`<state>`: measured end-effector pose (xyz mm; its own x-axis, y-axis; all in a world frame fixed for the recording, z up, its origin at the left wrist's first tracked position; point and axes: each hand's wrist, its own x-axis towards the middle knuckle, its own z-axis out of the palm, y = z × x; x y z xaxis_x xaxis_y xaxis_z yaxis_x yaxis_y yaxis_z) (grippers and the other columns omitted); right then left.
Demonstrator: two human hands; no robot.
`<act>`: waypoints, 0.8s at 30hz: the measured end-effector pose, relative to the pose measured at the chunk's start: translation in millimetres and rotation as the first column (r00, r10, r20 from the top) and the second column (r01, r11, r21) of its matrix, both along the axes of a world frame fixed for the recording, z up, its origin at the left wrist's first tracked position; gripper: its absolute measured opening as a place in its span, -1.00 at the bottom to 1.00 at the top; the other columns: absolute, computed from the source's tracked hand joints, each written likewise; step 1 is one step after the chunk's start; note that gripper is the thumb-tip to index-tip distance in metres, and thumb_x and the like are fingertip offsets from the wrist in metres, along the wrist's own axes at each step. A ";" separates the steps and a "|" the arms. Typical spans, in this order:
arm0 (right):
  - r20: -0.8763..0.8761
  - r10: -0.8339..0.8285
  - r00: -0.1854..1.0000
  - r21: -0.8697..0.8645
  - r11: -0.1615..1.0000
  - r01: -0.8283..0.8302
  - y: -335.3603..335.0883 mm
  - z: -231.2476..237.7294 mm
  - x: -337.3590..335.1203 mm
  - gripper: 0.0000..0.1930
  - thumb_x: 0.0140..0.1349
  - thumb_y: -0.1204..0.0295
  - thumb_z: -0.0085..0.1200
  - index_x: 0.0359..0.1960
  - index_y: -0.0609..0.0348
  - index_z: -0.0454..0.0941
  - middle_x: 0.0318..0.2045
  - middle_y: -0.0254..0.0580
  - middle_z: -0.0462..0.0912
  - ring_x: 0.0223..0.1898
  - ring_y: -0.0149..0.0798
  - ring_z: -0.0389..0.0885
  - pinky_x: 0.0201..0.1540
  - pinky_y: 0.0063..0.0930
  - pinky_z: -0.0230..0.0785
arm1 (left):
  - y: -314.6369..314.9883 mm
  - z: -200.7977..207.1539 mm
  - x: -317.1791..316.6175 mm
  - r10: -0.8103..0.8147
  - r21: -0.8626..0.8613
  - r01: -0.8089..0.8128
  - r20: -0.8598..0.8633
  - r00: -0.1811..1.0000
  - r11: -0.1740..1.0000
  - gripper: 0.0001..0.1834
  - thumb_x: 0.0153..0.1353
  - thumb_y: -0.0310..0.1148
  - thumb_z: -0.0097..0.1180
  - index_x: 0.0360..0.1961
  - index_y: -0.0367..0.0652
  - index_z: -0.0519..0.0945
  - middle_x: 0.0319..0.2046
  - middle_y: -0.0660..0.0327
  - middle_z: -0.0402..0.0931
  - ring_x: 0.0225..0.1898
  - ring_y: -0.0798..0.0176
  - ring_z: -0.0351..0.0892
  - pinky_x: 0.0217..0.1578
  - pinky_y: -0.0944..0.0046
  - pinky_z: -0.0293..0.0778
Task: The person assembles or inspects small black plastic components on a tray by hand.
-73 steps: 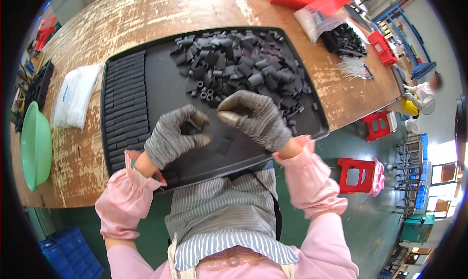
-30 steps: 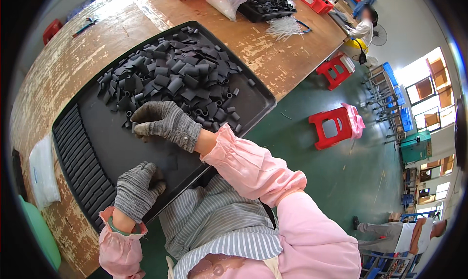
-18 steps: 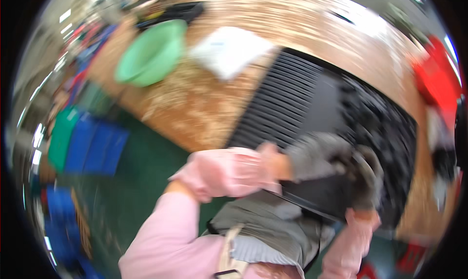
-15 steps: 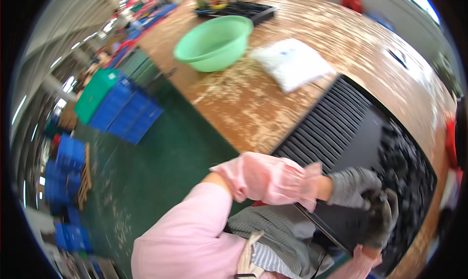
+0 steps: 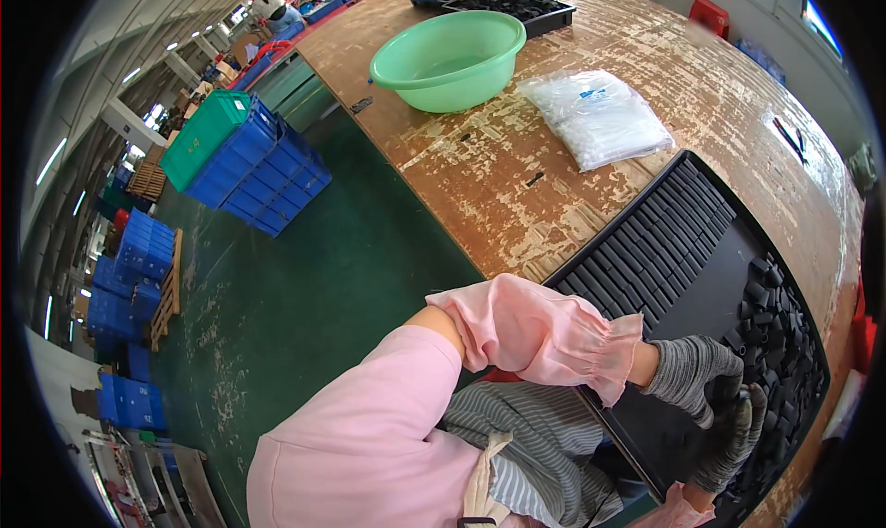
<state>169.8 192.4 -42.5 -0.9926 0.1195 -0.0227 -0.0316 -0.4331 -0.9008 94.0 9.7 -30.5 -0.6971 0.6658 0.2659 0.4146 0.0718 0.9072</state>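
Both my hands wear grey knit gloves and meet over a black tray. My left hand reaches in from the left, its fingers bent toward the right hand. Close against it, my right hand has its fingers curled, their tips touching or almost touching the left ones. Anything held between them is hidden by the gloves. Beside the hands, a heap of loose short black tubes fills the tray's right side. Similar tubes lie in tight, neat rows at its far left.
On the worn wooden table stand a green basin, a clear bag of white pieces and another black tray of dark pieces. Black-handled pliers lie far right. Blue crates stand on the green floor at left.
The view has shifted a little, and the picture is sharper now. My hands remain together over the tray, with the fingers slightly rearranged. The rows of tubes look the same.
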 end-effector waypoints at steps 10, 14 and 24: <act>-0.520 0.222 0.825 0.817 0.413 0.403 -13.3 16.4 -13.7 -0.71 0.05 0.66 0.03 -0.14 0.20 0.52 -0.23 -0.04 0.55 -0.23 -0.08 0.55 -0.12 -0.39 0.42 | -17.1 15.3 -11.2 -0.060 0.081 0.062 -0.030 0.998 0.995 -0.69 -0.18 -0.42 0.32 -0.31 -0.15 0.61 -0.39 0.13 0.51 -0.31 0.17 0.54 -0.27 0.26 0.48; 0.001 -0.117 0.993 0.245 0.963 0.113 -23.1 27.2 -16.8 -0.83 0.14 0.40 0.11 -0.32 0.25 0.54 -0.45 -0.35 0.55 -0.44 -0.52 0.46 -0.34 -0.68 0.30 | -21.0 15.7 -13.8 -0.024 0.024 0.024 -0.010 1.000 0.999 -0.68 -0.11 -0.47 0.32 -0.24 -0.18 0.60 -0.36 0.20 0.59 -0.28 0.35 0.58 -0.23 0.38 0.49; -0.089 -0.153 0.984 0.536 0.825 0.177 -21.8 18.7 -6.2 -0.83 0.06 0.49 0.21 -0.30 0.24 0.58 -0.41 -0.33 0.63 -0.37 -0.55 0.52 -0.26 -0.68 0.39 | -12.7 16.7 -8.3 0.012 -0.111 0.010 0.196 0.981 0.994 -0.64 -0.09 -0.41 0.35 -0.21 -0.22 0.60 -0.35 0.25 0.60 -0.29 0.45 0.54 -0.20 0.43 0.48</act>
<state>163.7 170.6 -23.8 -0.9554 0.2633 0.1337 -0.1001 0.1370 -0.9855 85.7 -3.1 -13.8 -0.7289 0.6828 0.0489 0.2296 0.1765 0.9571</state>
